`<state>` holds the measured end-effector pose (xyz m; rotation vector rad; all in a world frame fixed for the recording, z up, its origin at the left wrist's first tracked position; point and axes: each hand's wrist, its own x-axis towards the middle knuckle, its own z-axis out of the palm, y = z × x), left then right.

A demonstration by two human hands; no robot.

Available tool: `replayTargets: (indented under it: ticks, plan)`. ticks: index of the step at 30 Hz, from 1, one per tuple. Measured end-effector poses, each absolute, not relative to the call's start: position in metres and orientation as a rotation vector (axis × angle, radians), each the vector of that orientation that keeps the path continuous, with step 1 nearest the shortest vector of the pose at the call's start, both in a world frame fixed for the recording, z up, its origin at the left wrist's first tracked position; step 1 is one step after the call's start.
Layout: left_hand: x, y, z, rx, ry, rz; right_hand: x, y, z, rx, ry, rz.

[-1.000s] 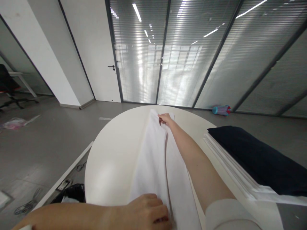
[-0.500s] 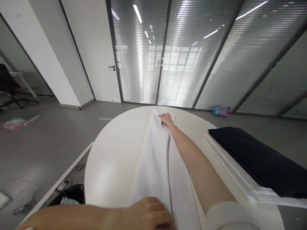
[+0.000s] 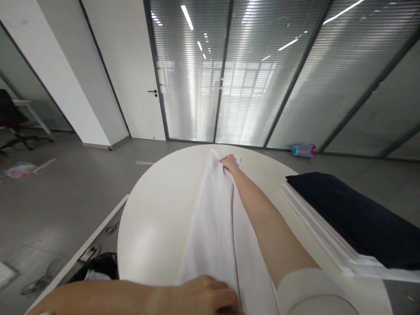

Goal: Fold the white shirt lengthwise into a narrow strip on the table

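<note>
Grey floor is seen at the left of the frame, with one black office chair at the upper left and one pink plastic bag below it. Two pairs of scissors and one black bag lie at the lower left. One round white desk fills the lower middle, and one long white cloth is laid lengthwise down its centre. The cloth's near end is covered by the left hand, curled at the bottom edge; whether it is gripped cannot be told. The far end is pinched narrowly by the right hand, near the desk's far rim. Further right, one blue-and-pink cylinder lies on the floor beyond the desk, and one stack of white folded cloths on the desk is topped by dark navy fabric.
</note>
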<state>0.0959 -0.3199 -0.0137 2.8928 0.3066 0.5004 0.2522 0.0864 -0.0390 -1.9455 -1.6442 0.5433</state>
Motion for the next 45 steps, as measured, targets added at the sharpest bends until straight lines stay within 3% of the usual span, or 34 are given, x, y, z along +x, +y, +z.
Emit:
replayTargets:
  ticks: [8, 14, 20, 27, 35, 45]
  plan:
    - [0.093, -0.312, 0.0, 2.837, 0.312, 0.634, 0.245, 0.077, -0.027, -1.94, -1.679, 0.44]
    - [0.096, -0.208, 0.027, 2.751, 0.873, 0.734, 0.263, 0.072, -0.003, -1.849, -1.746, 0.377]
    - [0.121, -0.09, -0.007, 2.719, 1.287, 0.448, 0.289, 0.056, 0.003, -1.786, -1.927, 0.438]
    - [0.127, -0.096, -0.049, 2.706, 1.385, 0.305, 0.296, 0.036, -0.012, -1.811, -2.008, 0.577]
    - [0.124, -0.11, -0.047, 2.728, 1.366, 0.352, 0.282, 0.022, -0.02, -1.791, -1.987, 0.333]
    - [0.105, 0.029, -0.026, 2.696, 1.653, 0.396, 0.227, 0.025, -0.002, -1.389, -1.997, 0.214]
